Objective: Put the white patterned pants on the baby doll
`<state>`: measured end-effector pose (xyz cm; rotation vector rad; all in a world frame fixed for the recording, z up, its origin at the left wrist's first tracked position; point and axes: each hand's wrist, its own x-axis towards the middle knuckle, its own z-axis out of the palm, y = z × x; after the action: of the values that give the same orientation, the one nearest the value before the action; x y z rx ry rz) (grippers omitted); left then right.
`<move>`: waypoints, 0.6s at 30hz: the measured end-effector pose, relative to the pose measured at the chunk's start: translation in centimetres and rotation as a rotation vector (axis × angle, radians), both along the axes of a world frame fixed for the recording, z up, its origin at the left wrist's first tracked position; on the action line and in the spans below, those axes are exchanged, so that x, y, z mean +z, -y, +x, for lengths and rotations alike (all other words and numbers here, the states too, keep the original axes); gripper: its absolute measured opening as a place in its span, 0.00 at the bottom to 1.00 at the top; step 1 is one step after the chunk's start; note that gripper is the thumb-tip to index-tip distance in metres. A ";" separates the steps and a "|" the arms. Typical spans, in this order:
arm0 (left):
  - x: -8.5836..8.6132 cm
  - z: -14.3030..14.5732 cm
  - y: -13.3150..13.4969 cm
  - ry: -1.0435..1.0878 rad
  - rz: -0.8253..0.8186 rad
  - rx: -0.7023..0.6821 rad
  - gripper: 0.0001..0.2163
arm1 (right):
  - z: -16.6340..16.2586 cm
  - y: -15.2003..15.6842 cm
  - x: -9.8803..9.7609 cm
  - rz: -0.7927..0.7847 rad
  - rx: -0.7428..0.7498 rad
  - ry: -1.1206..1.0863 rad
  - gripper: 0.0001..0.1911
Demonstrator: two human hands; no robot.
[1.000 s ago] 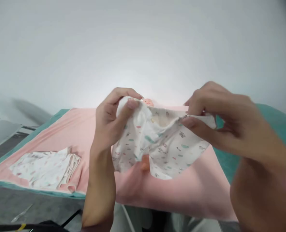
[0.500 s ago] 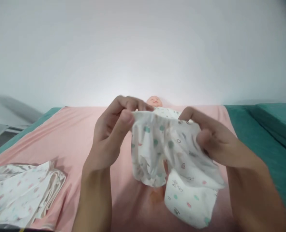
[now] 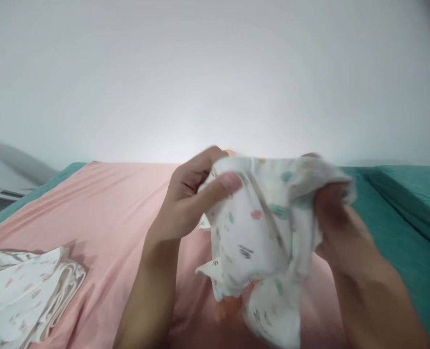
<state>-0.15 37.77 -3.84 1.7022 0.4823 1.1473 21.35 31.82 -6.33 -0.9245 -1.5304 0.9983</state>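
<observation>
Held up in front of me is a pair of small white baby pants (image 3: 251, 232) with green, pink and grey prints. My left hand (image 3: 196, 194) pinches the waist edge, thumb on the near side. The fingers of my right hand (image 3: 333, 213) are partly covered by a fold of the cloth at the other end of the waist; that hand is blurred but grips the fabric. Behind the pants lies a baby doll, mostly hidden; an orange-toned part of it (image 3: 227, 308) shows below the cloth, and a bit of its head (image 3: 231, 152) above.
A folded pile of white printed cloth (image 3: 22, 295) lies at the lower left. A pink sheet (image 3: 127, 208) covers the middle of the bed over a green cover (image 3: 400, 218). A pale wall (image 3: 215, 77) rises behind.
Both hands and the pants have shifted right. The right end of the waist is now folded over my right hand, and the doll's face has become covered.
</observation>
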 end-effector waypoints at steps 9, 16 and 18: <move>-0.1 1.7 -0.5 0.024 -0.107 0.124 0.21 | 0.5 1.0 0.0 -0.316 0.306 -0.031 0.26; -0.8 1.6 -0.9 -0.135 -0.116 -0.334 0.18 | -0.6 0.4 1.3 -0.037 -0.102 -0.195 0.14; -0.8 2.0 -0.6 -0.093 -0.106 -0.227 0.15 | -0.3 0.4 1.3 -0.066 -0.123 -0.190 0.14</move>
<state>1.84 38.41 -4.65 1.6754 0.3884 0.8687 21.02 31.46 -5.03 -0.9305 -1.2740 1.0219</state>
